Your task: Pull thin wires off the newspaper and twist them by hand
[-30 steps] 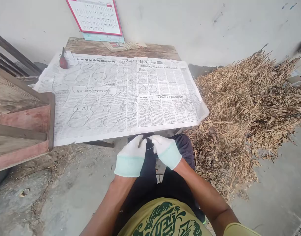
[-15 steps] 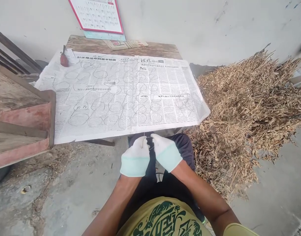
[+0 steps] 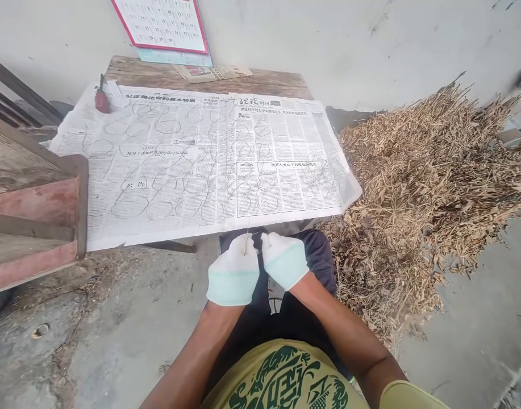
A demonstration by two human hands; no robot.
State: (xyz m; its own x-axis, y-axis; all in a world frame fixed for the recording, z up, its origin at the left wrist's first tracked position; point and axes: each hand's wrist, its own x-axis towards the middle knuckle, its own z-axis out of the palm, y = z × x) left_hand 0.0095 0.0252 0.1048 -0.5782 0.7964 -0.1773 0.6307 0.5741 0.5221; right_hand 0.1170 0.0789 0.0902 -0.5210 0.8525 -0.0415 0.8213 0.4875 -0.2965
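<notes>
In front of my lap, just below the table edge, my left hand (image 3: 234, 267) and my right hand (image 3: 283, 258) work close together in white gloves with pale green cuffs. My left fingers are pinched on a thin wire (image 3: 248, 226), whose tip sticks up above them. A fine strand runs across to my right hand, where thumb and finger are closed on it. Ahead of both hands, newspaper (image 3: 166, 230) covers the table. Lying on it are several thin wire loops (image 3: 162, 184) in rows, with a tangled bunch of wire (image 3: 322, 177) at the right.
A red-handled tool (image 3: 101, 101) lies at the paper's far left corner. Behind, a calendar (image 3: 170, 28) leans against the wall. A wooden stool or chair (image 3: 79, 210) stands at left, and dry stalks (image 3: 405, 199) are heaped at right.
My right hand has shifted slightly down and left and its wrist has turned a little. The left hand keeps its pinch. The view has moved slightly.
</notes>
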